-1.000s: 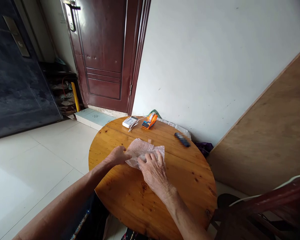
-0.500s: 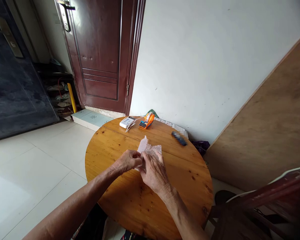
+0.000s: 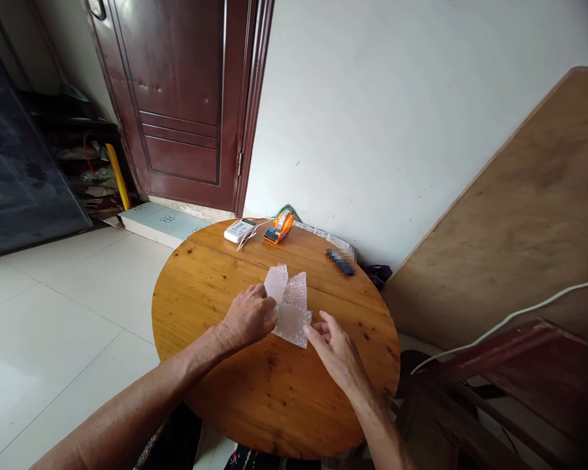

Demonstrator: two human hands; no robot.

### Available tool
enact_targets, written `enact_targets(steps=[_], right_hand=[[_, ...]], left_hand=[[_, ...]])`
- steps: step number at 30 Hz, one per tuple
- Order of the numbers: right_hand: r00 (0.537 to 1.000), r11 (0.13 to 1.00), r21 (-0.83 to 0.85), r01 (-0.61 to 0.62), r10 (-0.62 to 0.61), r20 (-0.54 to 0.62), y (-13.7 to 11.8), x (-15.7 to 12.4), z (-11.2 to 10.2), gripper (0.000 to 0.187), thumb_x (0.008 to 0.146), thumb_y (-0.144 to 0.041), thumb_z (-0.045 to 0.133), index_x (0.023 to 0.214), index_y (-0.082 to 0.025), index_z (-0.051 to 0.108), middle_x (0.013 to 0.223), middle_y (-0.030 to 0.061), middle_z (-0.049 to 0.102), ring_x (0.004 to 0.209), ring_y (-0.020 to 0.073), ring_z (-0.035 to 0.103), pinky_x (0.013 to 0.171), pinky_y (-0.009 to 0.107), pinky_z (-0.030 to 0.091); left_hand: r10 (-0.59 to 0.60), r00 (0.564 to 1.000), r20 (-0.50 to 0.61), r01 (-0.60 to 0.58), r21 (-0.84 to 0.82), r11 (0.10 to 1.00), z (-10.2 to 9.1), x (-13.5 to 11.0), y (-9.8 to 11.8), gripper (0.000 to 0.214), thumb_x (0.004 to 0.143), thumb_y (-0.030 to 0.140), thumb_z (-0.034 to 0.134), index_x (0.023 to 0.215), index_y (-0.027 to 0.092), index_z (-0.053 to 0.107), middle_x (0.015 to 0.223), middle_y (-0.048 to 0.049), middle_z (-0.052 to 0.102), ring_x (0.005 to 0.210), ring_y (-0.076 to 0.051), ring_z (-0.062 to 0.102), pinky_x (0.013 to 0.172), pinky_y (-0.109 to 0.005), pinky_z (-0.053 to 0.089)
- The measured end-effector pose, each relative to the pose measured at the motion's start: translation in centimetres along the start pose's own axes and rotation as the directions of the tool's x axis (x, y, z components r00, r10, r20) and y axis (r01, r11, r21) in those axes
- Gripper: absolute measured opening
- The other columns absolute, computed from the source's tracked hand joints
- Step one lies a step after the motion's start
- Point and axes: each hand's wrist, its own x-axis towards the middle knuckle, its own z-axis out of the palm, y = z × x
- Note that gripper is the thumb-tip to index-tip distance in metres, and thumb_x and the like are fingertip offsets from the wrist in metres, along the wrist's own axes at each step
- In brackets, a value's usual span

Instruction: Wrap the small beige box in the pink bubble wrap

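A crumpled, partly folded sheet of bubble wrap [image 3: 292, 322] lies on the round wooden table [image 3: 269, 398] in front of me. My left hand [image 3: 252, 313] is closed on its left edge, fingers curled and knuckles up. To the right, my right hand [image 3: 334, 343] has its fingers apart, the thumb close to the sheet's right edge; whether it touches I cannot tell. Beyond the sheet stands an orange tape dispenser [image 3: 280, 227] with a roll of tape. Whether anything lies inside the folds of the wrap is not visible.
A white device [image 3: 239, 230] with a cable sits at the table's far left, beside the dispenser. A dark, blurred-out object [image 3: 340, 262] lies at the far right. Behind stand a white wall and a dark red door [image 3: 181, 104]. A wooden chair [image 3: 500, 378] is at right.
My right hand has moved off the bubble wrap to the right and its fingers have spread. More of the sheet now shows, opened out. The whole view has shifted slightly.
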Motion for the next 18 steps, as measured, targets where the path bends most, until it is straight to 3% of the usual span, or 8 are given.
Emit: enact_targets(steps=[3,8,11,14,18], right_hand=[[1.0,1.0,-0.006,-0.019,0.019,-0.003,-1.1,0.3,1.2,0.062,0.082,-0.054,0.058,0.131,-0.016,0.052,0.085,0.0069,0.073,0.07,0.0222,0.069,0.064,0.032,0.048],[0.997,0.998,-0.039,-0.044,0.042,-0.059,-2.5,1.5,3.1,0.063,0.078,-0.04,0.063,0.134,-0.015,0.049,0.092,0.0092,0.073,0.078,0.0251,0.069,0.064,0.032,0.048],[0.998,0.997,0.076,-0.016,0.021,-0.064,-2.4,1.9,3.8,0.064,0.076,-0.03,0.058,0.137,-0.015,0.045,0.08,0.0037,0.072,0.069,0.0208,0.066,0.063,0.03,0.048],[0.995,0.968,0.242,-0.069,0.083,-0.047,-2.6,2.0,4.2,0.064,0.073,-0.026,0.058,0.135,-0.015,0.045,0.075,0.0008,0.071,0.064,0.0189,0.065,0.06,0.029,0.049],[0.974,0.817,0.535,-0.216,0.222,0.054,-4.3,2.3,4.4,0.069,0.069,-0.033,0.067,0.132,-0.017,0.046,0.077,0.0021,0.072,0.061,0.0197,0.065,0.051,0.028,0.05]], left_hand=[[0.093,0.995,-0.021,-0.094,-0.029,0.995,0.0,0.1,-0.6,0.016,0.082,0.021,0.058,0.091,0.018,0.071,0.109,-0.0107,0.06,0.099,-0.023,0.058,0.089,-0.034,0.049],[0.127,0.992,-0.008,-0.127,-0.055,0.99,0.2,0.2,-1.0,0.019,0.083,0.02,0.058,0.096,0.018,0.072,0.109,-0.011,0.059,0.101,-0.024,0.057,0.089,-0.035,0.05],[0.163,0.987,-0.007,-0.163,-0.054,0.985,0.4,0.3,-1.0,0.017,0.084,0.02,0.058,0.092,0.019,0.072,0.107,-0.0103,0.058,0.099,-0.023,0.057,0.088,-0.035,0.05],[0.197,0.98,-0.005,-0.197,-0.056,0.979,0.3,0.5,-1.0,0.015,0.084,0.02,0.058,0.087,0.019,0.073,0.104,-0.0103,0.058,0.099,-0.024,0.056,0.088,-0.035,0.05],[0.195,0.979,0.05,-0.193,-0.051,0.98,-0.2,0.8,-0.8,0.018,0.086,0.022,0.058,0.092,0.02,0.075,0.105,-0.0107,0.058,0.098,-0.024,0.056,0.089,-0.036,0.05]])
